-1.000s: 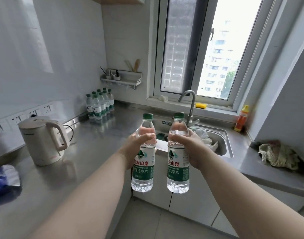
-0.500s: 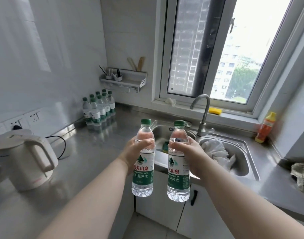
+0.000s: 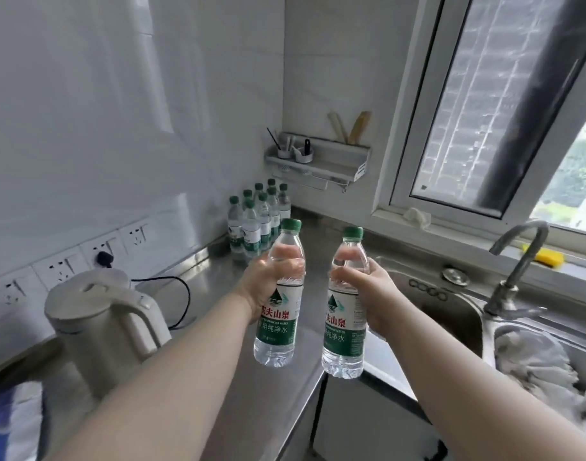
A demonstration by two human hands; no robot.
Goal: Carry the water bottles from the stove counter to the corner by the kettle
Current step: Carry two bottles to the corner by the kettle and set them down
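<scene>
The steel desk [image 3: 198,294] runs to its far corner, where a bottle cluster [image 3: 256,221] stands past the kettle [image 3: 98,324]. Left hand [image 3: 268,281] and right hand [image 3: 368,294] each wrap an upright bottle, left bottle [image 3: 276,314] and right bottle [image 3: 346,324], held above the desk's front edge. Carry level, clear the kettle cord [image 3: 182,294]; bare desk before the cluster probably suffices.

You are looking at bare steel counter [image 3: 215,287] lying open between the kettle [image 3: 102,331] on the left and the sink [image 3: 451,314] on the right; the standing bottles [image 3: 256,221] are filling the corner, the shelf [image 3: 321,161] overhanging them.
</scene>
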